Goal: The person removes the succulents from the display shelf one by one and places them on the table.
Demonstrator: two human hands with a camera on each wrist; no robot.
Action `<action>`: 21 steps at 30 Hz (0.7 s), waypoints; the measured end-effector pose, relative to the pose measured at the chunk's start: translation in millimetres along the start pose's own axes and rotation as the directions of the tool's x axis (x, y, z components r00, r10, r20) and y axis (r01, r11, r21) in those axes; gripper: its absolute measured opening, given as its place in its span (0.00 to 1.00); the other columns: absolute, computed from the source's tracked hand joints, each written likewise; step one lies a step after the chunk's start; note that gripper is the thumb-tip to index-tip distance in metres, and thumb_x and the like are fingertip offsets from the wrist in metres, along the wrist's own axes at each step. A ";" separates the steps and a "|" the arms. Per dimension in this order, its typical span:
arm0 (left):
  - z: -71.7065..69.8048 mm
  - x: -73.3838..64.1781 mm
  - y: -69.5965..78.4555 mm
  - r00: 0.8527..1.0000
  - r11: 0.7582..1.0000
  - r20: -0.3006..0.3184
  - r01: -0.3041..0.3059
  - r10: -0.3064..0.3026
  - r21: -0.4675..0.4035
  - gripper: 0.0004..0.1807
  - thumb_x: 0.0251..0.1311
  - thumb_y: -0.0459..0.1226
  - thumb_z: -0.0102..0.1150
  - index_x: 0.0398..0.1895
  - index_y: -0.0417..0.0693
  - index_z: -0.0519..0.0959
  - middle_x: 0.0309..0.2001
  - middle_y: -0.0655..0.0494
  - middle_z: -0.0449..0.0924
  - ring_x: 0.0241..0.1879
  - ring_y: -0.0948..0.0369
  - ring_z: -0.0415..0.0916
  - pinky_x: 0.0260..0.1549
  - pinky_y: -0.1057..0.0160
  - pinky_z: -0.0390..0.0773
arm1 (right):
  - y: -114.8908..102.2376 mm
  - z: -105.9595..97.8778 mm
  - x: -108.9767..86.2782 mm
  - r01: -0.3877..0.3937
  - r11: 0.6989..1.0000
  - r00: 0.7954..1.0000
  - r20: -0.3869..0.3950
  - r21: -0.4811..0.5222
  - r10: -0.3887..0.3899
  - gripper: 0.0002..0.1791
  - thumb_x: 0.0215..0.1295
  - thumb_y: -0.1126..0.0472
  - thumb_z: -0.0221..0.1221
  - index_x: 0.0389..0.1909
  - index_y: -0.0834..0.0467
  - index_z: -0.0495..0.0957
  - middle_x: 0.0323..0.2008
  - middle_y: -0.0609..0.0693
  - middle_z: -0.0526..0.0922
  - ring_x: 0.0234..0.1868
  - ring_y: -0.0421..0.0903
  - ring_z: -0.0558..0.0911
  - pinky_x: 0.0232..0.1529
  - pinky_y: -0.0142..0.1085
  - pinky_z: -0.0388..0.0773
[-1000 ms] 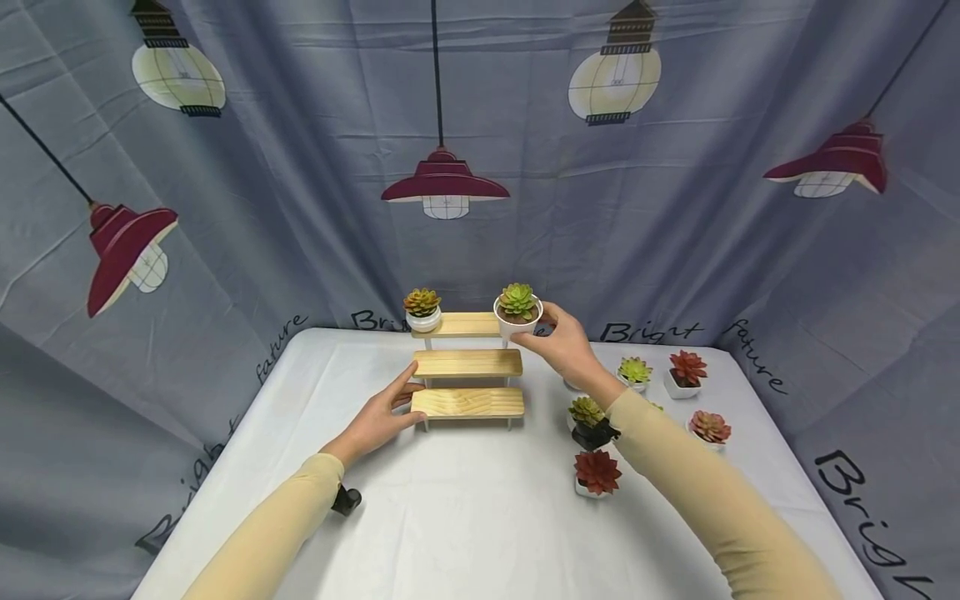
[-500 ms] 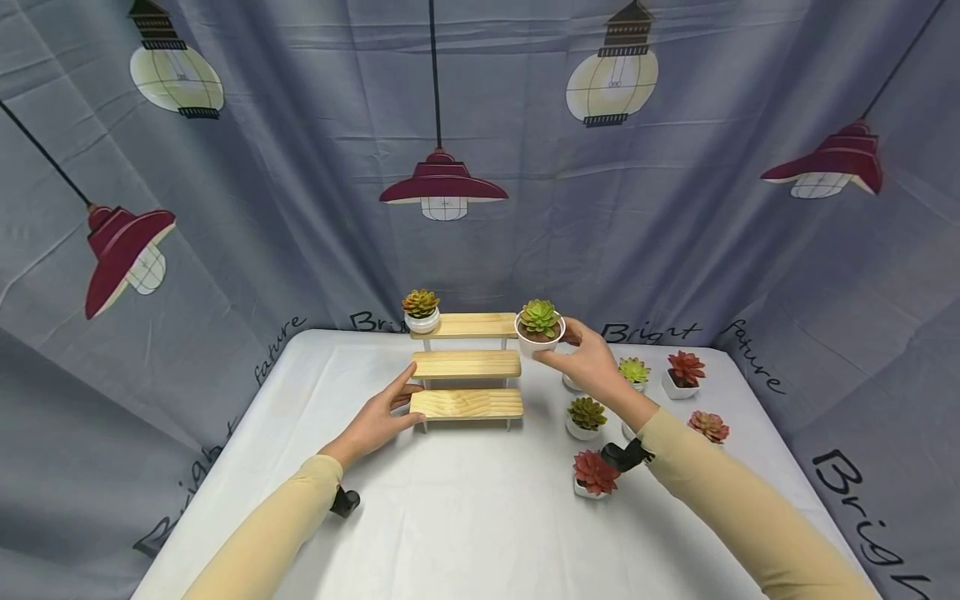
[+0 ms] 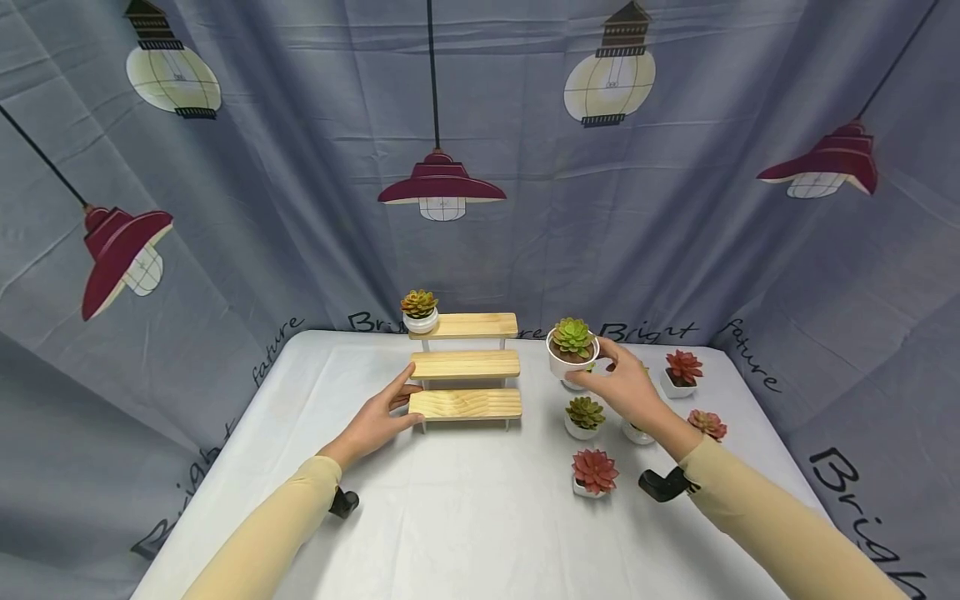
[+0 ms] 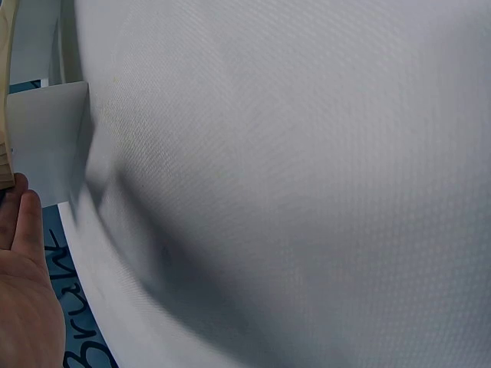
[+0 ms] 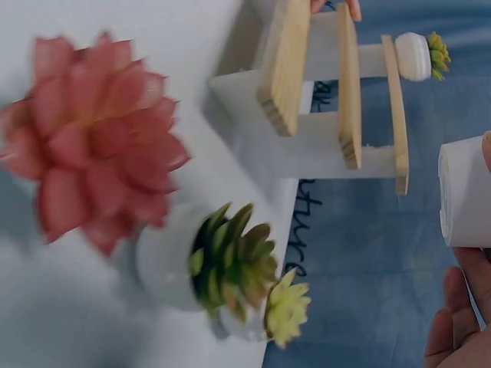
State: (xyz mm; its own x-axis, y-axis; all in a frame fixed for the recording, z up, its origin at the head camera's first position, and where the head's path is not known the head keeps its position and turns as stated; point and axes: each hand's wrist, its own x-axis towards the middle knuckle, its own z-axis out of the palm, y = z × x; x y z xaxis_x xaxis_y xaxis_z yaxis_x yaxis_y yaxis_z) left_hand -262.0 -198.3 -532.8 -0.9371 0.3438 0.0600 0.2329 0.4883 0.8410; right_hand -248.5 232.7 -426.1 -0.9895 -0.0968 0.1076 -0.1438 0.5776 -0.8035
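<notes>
A small potted succulent (image 3: 573,340) with green leaves and a white pot hangs in the air right of the stand, gripped by my right hand (image 3: 633,392) with thumb and fingers at the pot's side. In the right wrist view only part of that white pot (image 5: 466,193) shows. A three-step wooden display stand (image 3: 465,364) stands at the back. My left hand (image 3: 375,423) touches its left end, fingers extended, at the middle and lower steps. An orange-green succulent (image 3: 419,312) in a white pot sits at the left of the top step.
Right of the stand are a red succulent (image 3: 595,473), a dark green succulent (image 3: 584,415), another red succulent (image 3: 683,371) and a pink succulent (image 3: 708,424). More pots are partly hidden by my right hand. Printed curtains (image 3: 480,258) surround the white table (image 3: 420,517).
My right hand has carried the green potted succulent from beside the top step's right end to the right and nearer to me. My left hand stays at the stand.
</notes>
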 end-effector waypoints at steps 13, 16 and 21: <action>0.7 -0.4 0.0 1.000 1.000 0.006 -0.008 0.008 -0.018 0.53 0.65 0.44 0.70 0.83 0.76 0.45 0.67 0.55 0.74 0.71 0.50 0.67 0.73 0.49 0.65 | 29.7 -27.9 -42.2 -0.135 0.989 0.991 0.016 -0.067 0.136 0.59 0.57 0.34 0.71 0.81 0.57 0.54 0.78 0.65 0.55 0.75 0.69 0.56 0.65 0.72 0.65; 0.9 0.0 -0.2 1.000 1.000 0.005 -0.008 0.008 -0.010 0.53 0.65 0.44 0.70 0.83 0.76 0.45 0.67 0.56 0.74 0.71 0.50 0.67 0.72 0.50 0.66 | 37.0 -34.4 -52.1 -0.131 0.989 0.991 0.003 -0.074 0.131 0.59 0.57 0.35 0.72 0.81 0.58 0.55 0.77 0.65 0.58 0.74 0.69 0.59 0.64 0.71 0.67; -0.1 0.0 1.2 1.000 1.000 0.004 -0.005 0.005 -0.011 0.53 0.65 0.44 0.71 0.83 0.76 0.45 0.67 0.55 0.74 0.71 0.50 0.67 0.73 0.49 0.65 | 50.1 -40.8 -68.2 -0.106 0.992 0.994 -0.023 -0.075 0.105 0.53 0.59 0.40 0.73 0.77 0.62 0.62 0.73 0.66 0.64 0.72 0.66 0.62 0.62 0.66 0.70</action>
State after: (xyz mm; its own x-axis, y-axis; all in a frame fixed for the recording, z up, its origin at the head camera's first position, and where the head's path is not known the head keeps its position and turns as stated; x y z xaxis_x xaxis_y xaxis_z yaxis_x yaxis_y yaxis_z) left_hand -261.7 -197.8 -531.7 -0.9349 0.3496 0.0616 0.2345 0.4781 0.8464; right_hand -188.8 301.4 -449.9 -0.9992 -0.0175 0.0362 -0.0390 0.6436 -0.7643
